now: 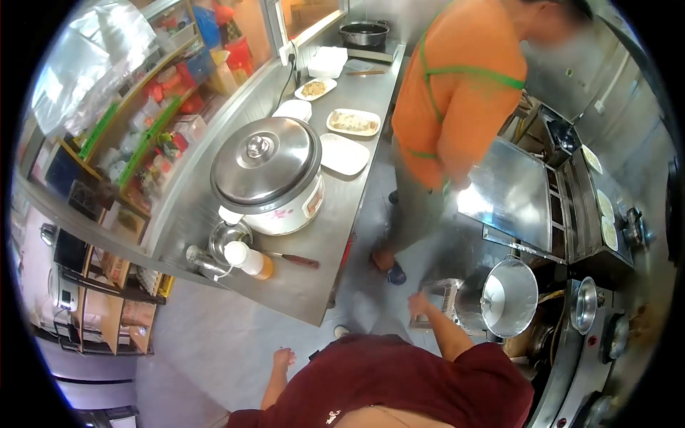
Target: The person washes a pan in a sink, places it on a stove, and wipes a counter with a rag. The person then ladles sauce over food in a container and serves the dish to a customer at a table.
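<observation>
Low over the floor, left of my dark red shirt, my left hand [284, 357] has its fingers loosely apart and holds nothing. My right hand [419, 305] hangs on the other side, near a pale crate-like object [444, 299] on the floor; its fingers are too unclear to read. Between the hands and the large lidded cooker [275, 178] lies the corner of the steel counter [303, 292]. On that counter are a yellow-filled squeeze bottle [258, 265], a knife-like tool with a brown handle [301, 261] and a small metal bowl [230, 237].
A person in orange [457, 93] stands ahead, beside the counter. Plates of food [353, 122] and an empty white plate [344, 154] are farther along it. A large metal pot [509, 296] and a stove [598, 349] are at the right. Shelves [118, 314] stand left.
</observation>
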The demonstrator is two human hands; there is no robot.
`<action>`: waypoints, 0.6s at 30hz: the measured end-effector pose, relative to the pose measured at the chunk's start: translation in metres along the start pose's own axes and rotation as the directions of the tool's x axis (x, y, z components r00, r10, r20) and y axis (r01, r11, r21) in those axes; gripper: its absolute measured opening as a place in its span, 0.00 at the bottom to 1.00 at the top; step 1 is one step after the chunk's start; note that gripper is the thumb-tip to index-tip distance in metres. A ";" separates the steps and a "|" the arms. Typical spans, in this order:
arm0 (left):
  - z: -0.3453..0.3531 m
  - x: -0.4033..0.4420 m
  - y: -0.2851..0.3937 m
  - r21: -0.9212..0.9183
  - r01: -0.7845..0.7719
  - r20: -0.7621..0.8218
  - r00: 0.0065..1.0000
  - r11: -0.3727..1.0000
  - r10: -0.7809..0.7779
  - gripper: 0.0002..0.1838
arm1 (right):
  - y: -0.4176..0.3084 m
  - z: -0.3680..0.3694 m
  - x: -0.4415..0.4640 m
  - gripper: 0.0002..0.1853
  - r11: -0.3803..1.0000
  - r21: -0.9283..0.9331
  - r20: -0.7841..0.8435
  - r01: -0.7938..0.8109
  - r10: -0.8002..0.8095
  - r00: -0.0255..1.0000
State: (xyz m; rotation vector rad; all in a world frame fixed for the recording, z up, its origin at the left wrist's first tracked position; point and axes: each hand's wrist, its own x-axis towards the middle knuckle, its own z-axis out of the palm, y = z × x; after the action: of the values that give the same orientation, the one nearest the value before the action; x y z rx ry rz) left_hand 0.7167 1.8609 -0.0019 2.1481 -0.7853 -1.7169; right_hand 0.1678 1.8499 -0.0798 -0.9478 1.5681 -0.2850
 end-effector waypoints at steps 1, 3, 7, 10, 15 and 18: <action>-0.006 0.000 -0.016 0.052 -0.065 0.024 0.998 0.997 0.064 0.12 | -0.011 -0.009 0.010 0.06 0.952 0.299 0.001 -0.061 0.064 0.998; -0.013 0.006 -0.050 0.144 -0.203 0.081 0.978 0.968 0.193 0.12 | -0.042 -0.031 0.034 0.07 0.765 0.641 -0.018 -0.060 0.093 0.996; 0.013 0.026 -0.085 -0.212 0.051 -0.029 0.998 0.976 -0.058 0.12 | -0.178 -0.094 0.052 0.10 0.676 0.723 -0.267 0.142 0.084 0.960; 0.037 0.028 -0.067 -0.442 0.206 -0.080 0.960 0.873 -0.267 0.15 | -0.227 -0.162 0.123 0.10 0.548 0.805 -0.202 0.227 -0.107 0.973; 0.095 -0.014 -0.029 0.001 0.034 -0.220 0.975 0.999 -0.033 0.20 | -0.346 -0.252 0.205 0.12 0.463 0.841 -0.296 0.280 -0.040 0.954; 0.125 -0.028 -0.004 0.757 -0.180 -0.032 0.950 0.628 0.311 0.20 | -0.392 -0.290 0.273 0.12 0.452 0.843 -0.312 0.292 -0.032 0.950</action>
State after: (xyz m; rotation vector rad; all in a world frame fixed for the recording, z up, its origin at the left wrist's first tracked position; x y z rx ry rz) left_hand 0.5938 1.8943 -0.0125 2.4306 -1.9066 -1.1367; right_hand 0.0769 1.3157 0.0556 -0.1961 1.2496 -1.2910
